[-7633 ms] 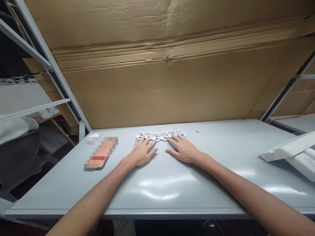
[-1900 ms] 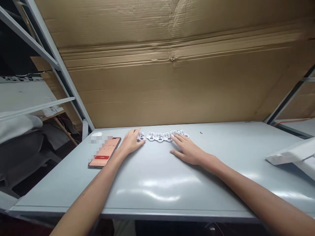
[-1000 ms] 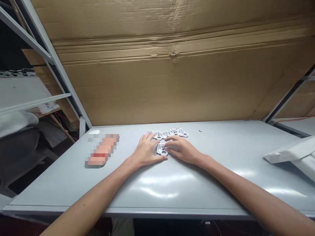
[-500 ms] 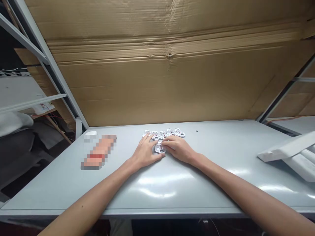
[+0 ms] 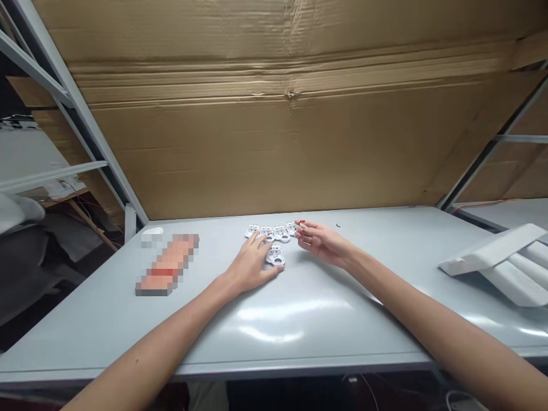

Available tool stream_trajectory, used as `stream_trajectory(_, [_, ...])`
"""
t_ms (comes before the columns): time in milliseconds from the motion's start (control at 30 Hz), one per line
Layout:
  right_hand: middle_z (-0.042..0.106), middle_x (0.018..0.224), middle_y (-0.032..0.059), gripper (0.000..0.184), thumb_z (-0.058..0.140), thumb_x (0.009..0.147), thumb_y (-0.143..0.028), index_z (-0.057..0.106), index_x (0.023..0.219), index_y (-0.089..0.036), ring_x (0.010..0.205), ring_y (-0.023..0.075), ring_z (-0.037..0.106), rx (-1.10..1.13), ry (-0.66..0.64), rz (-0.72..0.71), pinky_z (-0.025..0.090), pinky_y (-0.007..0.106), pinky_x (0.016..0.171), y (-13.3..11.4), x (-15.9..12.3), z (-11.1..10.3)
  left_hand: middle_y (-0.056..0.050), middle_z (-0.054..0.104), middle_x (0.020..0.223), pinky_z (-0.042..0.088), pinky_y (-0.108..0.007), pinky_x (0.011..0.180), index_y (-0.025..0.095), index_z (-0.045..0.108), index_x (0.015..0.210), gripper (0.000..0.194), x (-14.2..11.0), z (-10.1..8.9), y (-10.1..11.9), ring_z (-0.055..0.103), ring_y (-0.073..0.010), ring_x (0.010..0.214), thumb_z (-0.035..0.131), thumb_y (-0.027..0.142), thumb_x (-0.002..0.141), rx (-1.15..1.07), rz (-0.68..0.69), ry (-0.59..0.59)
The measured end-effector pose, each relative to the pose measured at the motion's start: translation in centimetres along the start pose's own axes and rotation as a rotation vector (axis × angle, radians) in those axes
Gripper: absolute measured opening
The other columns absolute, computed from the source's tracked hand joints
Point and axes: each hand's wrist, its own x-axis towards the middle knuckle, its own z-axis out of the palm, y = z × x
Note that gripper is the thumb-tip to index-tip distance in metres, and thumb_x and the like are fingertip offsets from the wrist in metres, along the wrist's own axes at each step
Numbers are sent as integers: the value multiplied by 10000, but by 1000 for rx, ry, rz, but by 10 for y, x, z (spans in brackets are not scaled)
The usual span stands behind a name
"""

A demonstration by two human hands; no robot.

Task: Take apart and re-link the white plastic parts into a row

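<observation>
To be doing this part well, I think the left hand (image 5: 252, 266) should be keeping the loose white piece (image 5: 274, 252) flat and still. The right hand (image 5: 324, 242) should be squeezing gently, so that the small red bit (image 5: 302, 221) is not slipping. The loose piece is lying on the table (image 5: 368, 325), near the middle of the frame, just below a row of white pieces (image 5: 280, 229). The left hand is spreading wide around the loose piece's left side, and its fingertips are reaching the row. The right hand is making a narrow pinch, holding the red bit between thumb and finger.
</observation>
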Motion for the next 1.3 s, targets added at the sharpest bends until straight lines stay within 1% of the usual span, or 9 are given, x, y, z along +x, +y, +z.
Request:
stream_trajectory(167, [663,805,6,119,664,847,-60,668,863,-178,761,83,657,97,25,82,563,175,782,-1,1,-1,-171,473,1475,305,-548,1172,144,570,1297,556,0,1,-1,269,-385,1462,623,505,877,12,17,-4])
stream_trajectory(400, [683,1171,115,397,529,759,72,638,1071,-149,1132,162,660,137,82,123,555,234,975,-1,4,-4,-170,469,1481,304,-551,1170,151,543,1334,584,-1,0,-1,265,-377,1465,602,524,888,2,9,-21])
stream_trajectory(600, [683,1225,167,217,466,879,-117,661,967,-154,1237,259,606,-91,32,17,497,429,1078,-1,6,-8,-186,422,1515,304,-545,1165,146,499,1381,628,0,-1,1,259,-382,1467,599,524,890,-9,-5,-31])
stream_trajectory(733, [701,1226,136,198,506,929,-233,680,1008,-182,1208,257,628,-230,55,-60,501,442,1069,-3,6,-11,-215,356,1550,275,-542,1175,116,377,1470,790,0,-3,3,262,-383,1465,631,559,867,12,-16,-32])
stream_trajectory(800, [724,1177,131,189,546,929,-281,687,1016,-190,1146,264,665,-299,118,-118,521,452,1036,-6,6,-16,-220,376,1537,265,-543,1177,112,433,1436,761,0,-4,4,254,-390,1466,645,561,859,41,-21,-36])
stream_trajectory(900, [752,1052,134,219,566,931,-325,678,1051,-181,1002,268,717,-547,283,-275,559,461,938,-12,7,-27,-203,430,1503,257,-558,1177,134,550,1339,644,0,-5,5,247,-399,1465,640,557,862,55,-27,-36])
stream_trajectory(1000, [758,992,117,260,531,928,-278,677,1116,-173,937,272,715,-1049,402,-414,545,442,859,-15,7,-42,-175,468,1478,253,-581,1175,166,592,1294,578,-1,-6,5,263,-401,1458,637,549,863,50,-31,-18])
stream_trajectory(1100, [760,1041,110,292,503,903,-207,703,1114,-188,959,281,702,-1445,434,-371,511,394,817,-15,7,-55,-159,487,1460,258,-572,1177,178,602,1278,538,-1,-8,4,274,-389,1455,632,529,870,53,-36,-14])
stream_trajectory(1300, [766,1003,107,270,498,869,-204,748,973,-208,868,272,690,-1721,454,-192,454,326,656,-13,8,-65,-156,494,1456,232,-579,1188,177,623,1208,463,-2,-13,4,269,-384,1459,630,492,867,24,-24,-25])
